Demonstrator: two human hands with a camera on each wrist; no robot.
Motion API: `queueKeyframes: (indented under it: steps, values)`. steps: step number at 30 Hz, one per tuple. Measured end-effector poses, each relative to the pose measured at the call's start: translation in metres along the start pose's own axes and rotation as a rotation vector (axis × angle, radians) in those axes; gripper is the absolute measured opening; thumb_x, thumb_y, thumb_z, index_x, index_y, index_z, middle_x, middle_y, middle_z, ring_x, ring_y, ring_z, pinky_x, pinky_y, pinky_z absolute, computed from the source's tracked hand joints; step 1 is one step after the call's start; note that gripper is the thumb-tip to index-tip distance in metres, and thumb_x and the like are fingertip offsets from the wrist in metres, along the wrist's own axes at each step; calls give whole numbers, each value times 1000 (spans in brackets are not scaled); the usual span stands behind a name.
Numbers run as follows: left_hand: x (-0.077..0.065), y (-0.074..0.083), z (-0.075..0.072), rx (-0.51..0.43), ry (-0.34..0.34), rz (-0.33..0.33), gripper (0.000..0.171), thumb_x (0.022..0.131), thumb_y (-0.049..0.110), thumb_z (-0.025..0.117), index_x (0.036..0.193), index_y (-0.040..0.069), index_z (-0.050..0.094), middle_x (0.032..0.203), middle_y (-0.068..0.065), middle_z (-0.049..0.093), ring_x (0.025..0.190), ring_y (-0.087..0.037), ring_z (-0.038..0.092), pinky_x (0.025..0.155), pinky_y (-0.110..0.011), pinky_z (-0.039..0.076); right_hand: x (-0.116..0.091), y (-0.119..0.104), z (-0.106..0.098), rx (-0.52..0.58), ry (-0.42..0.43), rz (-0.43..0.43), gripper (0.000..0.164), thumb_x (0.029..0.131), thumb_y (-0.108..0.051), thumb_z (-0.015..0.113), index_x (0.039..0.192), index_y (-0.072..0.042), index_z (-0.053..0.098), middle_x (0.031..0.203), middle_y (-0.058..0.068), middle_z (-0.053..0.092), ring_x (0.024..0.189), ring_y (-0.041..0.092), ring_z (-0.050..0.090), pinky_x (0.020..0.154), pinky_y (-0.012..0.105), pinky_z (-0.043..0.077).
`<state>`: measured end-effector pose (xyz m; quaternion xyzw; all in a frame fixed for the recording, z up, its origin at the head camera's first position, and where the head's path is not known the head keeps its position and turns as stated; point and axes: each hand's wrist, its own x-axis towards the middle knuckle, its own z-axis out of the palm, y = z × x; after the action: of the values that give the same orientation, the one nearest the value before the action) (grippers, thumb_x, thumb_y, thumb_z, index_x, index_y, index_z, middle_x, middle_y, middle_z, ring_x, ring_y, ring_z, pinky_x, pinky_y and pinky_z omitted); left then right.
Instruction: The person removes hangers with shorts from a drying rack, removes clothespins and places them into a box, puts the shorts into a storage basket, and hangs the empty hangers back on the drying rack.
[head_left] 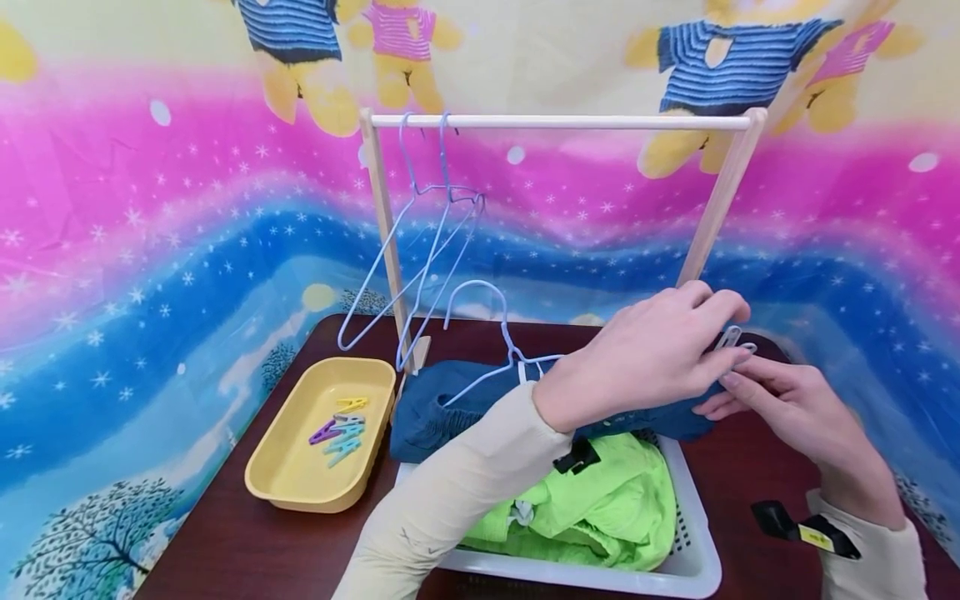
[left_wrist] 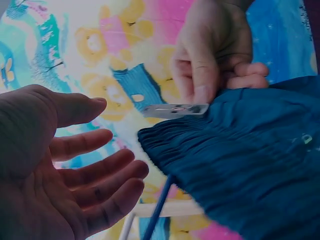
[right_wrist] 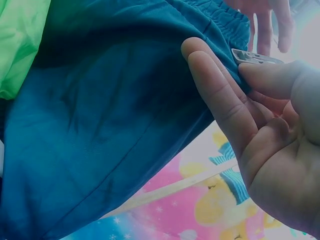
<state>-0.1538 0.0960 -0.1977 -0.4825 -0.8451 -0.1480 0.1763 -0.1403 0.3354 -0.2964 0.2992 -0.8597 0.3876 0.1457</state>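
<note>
Dark blue pants (head_left: 438, 417) with a gathered elastic waistband (left_wrist: 175, 145) lie across the basket, and a blue wire hanger (head_left: 512, 346) runs along them. My right hand (head_left: 802, 408) pinches the waistband's end together with a clear clothespin (left_wrist: 175, 110), thumb against the pin. Close by, my left hand (head_left: 652, 346) is held over the same end. In the left wrist view its fingers (left_wrist: 107, 172) are spread, relaxed and apart from the pin. Beneath the pants, bright green clothing (head_left: 600, 508) fills part of the white basket (head_left: 701, 542).
A wooden rack (head_left: 558, 122) stands behind, with two blue wire hangers (head_left: 429, 250) hooked at its left end. At left, a yellow tray (head_left: 288, 450) holds several coloured clothespins (head_left: 345, 433). All this stands on a dark table (head_left: 217, 533) before a printed cloth backdrop.
</note>
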Motion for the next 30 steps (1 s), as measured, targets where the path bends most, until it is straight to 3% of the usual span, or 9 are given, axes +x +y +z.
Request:
queueKeyframes:
  steps: [6,15,23,30]
  values:
    - [15,-2,11,34,-42,-37,37,100,42,52,131,22,55,112,7,59,84,-2,52,69,-12,44,-1,2,1,-11,7,13,31,98,12,45,124,3,61,84,0,76,73,10,73,79,10,51]
    - [28,-2,22,-18,-196,-157,35,101,47,48,132,30,51,105,12,54,83,2,50,62,-13,43,-1,1,2,-24,8,36,31,97,11,46,124,3,60,84,-2,77,74,8,73,81,8,49]
    - [32,2,25,-14,-233,-129,20,103,44,44,112,33,58,97,16,53,85,5,48,63,-12,43,-3,5,2,-30,25,5,32,96,14,47,124,4,61,85,-7,76,74,5,73,82,6,48]
    - [33,5,23,15,-219,-88,19,103,42,45,110,34,60,96,16,54,86,5,47,65,-11,42,-2,7,3,-21,25,-22,32,94,16,48,120,3,63,87,-9,76,75,4,73,82,6,48]
